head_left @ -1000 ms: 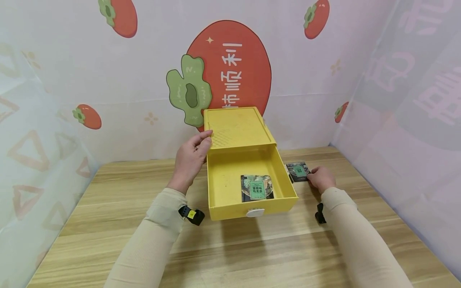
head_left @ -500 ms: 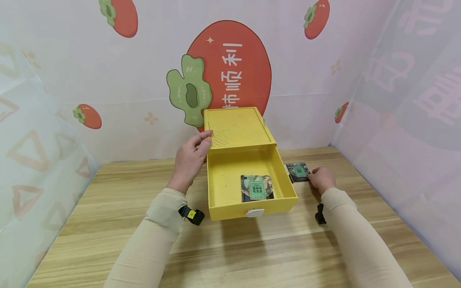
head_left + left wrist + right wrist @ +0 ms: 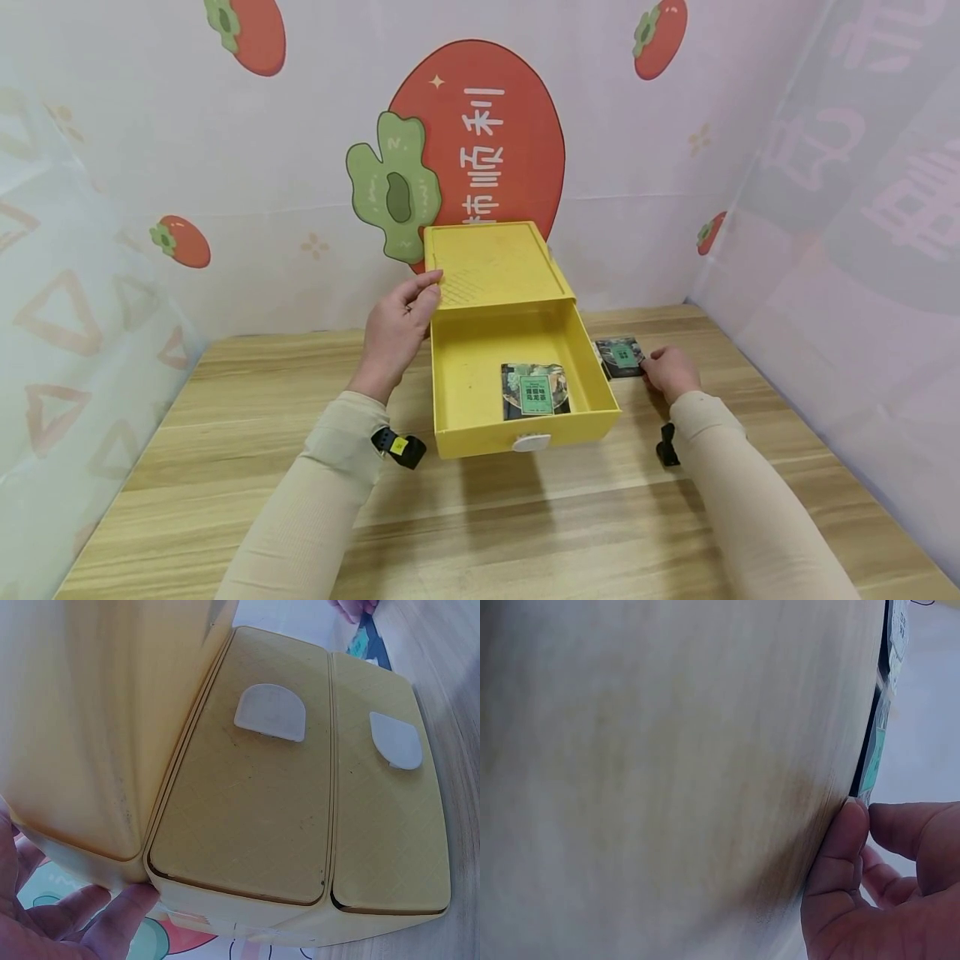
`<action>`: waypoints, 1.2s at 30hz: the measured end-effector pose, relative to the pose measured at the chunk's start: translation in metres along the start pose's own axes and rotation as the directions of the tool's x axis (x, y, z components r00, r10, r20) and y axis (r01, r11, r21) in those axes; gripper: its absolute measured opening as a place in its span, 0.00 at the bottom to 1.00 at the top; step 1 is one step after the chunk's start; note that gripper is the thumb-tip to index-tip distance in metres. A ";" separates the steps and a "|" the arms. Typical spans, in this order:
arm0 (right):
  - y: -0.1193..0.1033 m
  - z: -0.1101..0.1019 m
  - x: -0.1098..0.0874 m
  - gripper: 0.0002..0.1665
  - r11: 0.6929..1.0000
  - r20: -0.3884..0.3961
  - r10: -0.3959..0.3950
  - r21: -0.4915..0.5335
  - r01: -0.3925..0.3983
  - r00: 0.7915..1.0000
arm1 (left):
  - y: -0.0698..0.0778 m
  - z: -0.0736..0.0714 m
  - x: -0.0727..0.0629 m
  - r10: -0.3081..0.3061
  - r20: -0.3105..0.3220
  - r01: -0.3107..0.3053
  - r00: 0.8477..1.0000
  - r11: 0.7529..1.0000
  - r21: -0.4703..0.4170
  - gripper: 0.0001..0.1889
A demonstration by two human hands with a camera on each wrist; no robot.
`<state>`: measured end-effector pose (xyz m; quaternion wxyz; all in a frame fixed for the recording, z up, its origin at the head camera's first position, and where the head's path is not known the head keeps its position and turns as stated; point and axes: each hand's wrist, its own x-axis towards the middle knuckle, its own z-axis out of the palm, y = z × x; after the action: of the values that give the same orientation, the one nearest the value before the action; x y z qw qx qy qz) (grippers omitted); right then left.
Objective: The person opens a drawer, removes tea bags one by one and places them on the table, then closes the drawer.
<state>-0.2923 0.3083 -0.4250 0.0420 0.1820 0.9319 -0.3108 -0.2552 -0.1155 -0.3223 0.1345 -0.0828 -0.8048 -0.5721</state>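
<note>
A yellow drawer cabinet [image 3: 495, 258] stands on the table with its top drawer [image 3: 468, 383] pulled out. In that drawer lies a dark tea packet [image 3: 536, 393] with a green label. My left hand [image 3: 399, 331] holds the cabinet at the left edge of its top; in the left wrist view its fingers [image 3: 124, 919] lie along the side wall. On the table to the right of the cabinet is another tea packet [image 3: 621, 357]. My right hand [image 3: 671, 374] pinches its near right corner between thumb and fingers, as the right wrist view also shows.
Two lower drawers with white handles [image 3: 271, 712] are pushed in below the top one, which has its own white handle [image 3: 531, 442]. A further packet edge [image 3: 602, 360] shows beside the cabinet. Printed wall sheets [image 3: 285, 150] surround the wooden table [image 3: 300, 450].
</note>
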 end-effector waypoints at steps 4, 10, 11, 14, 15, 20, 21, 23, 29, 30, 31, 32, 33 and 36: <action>0.000 -0.001 0.000 0.30 0.998 0.004 0.008 0.060 -0.008 1.000 | 0.001 0.000 -0.001 0.001 0.003 -0.001 1.000 1.000 0.000 0.22; 0.002 -0.008 -0.004 0.36 0.997 0.036 -0.001 0.078 -0.002 0.999 | 0.001 -0.001 -0.001 -0.006 0.008 0.006 1.000 1.000 0.011 0.22; 0.002 -0.010 -0.005 0.37 0.998 0.038 -0.006 0.071 0.003 0.999 | 0.001 -0.001 -0.001 -0.006 0.008 0.006 1.000 1.000 0.011 0.22; -0.001 -0.016 -0.007 0.38 0.995 0.044 -0.017 0.096 0.013 0.999 | 0.001 -0.001 -0.001 -0.006 0.007 0.006 1.000 1.000 0.015 0.22; -0.002 -0.018 -0.008 0.39 0.993 0.046 -0.022 0.120 0.017 0.999 | 0.001 -0.001 -0.001 -0.006 0.005 0.005 1.000 1.000 0.016 0.22; -0.010 -0.028 -0.012 0.42 0.957 0.040 -0.083 0.283 0.069 0.996 | 0.001 -0.001 0.000 -0.003 0.005 0.003 1.000 1.000 0.022 0.22; -0.012 -0.031 -0.013 0.42 0.947 0.035 -0.100 0.309 0.085 0.994 | 0.001 -0.001 0.000 -0.004 0.005 0.004 1.000 1.000 0.021 0.22; -0.019 -0.037 -0.016 0.43 0.934 0.004 -0.130 0.336 0.121 0.992 | 0.001 0.000 0.000 -0.006 0.008 0.006 1.000 1.000 0.020 0.22; -0.049 -0.060 -0.036 0.45 0.909 -0.068 -0.220 0.347 0.230 0.973 | 0.002 0.000 -0.001 -0.013 0.011 0.013 1.000 1.000 0.013 0.23; -0.054 -0.064 -0.040 0.45 0.901 -0.076 -0.238 0.354 0.250 0.968 | 0.002 0.000 0.000 -0.013 0.009 0.013 1.000 1.000 0.015 0.23; -0.061 -0.067 -0.045 0.45 0.893 -0.087 -0.255 0.361 0.269 0.963 | 0.001 0.000 0.000 -0.012 0.007 0.012 1.000 1.000 0.016 0.23; -0.067 -0.071 -0.050 0.45 0.886 -0.099 -0.272 0.364 0.289 0.957 | 0.001 0.000 0.000 -0.011 0.005 0.011 1.000 1.000 0.019 0.23; -0.073 -0.074 -0.055 0.44 0.878 -0.110 -0.290 0.364 0.310 0.951 | 0.001 0.000 0.000 -0.010 0.004 0.009 1.000 1.000 0.022 0.23; -0.090 -0.084 -0.070 0.42 0.862 -0.146 -0.334 0.353 0.365 0.931 | 0.000 0.000 0.000 -0.008 0.003 0.007 1.000 1.000 0.022 0.22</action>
<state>-0.2568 0.2690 -0.2934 -0.0878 0.0270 0.8738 -0.4775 -0.2553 -0.1157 -0.3217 0.1320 -0.0792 -0.8116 -0.5636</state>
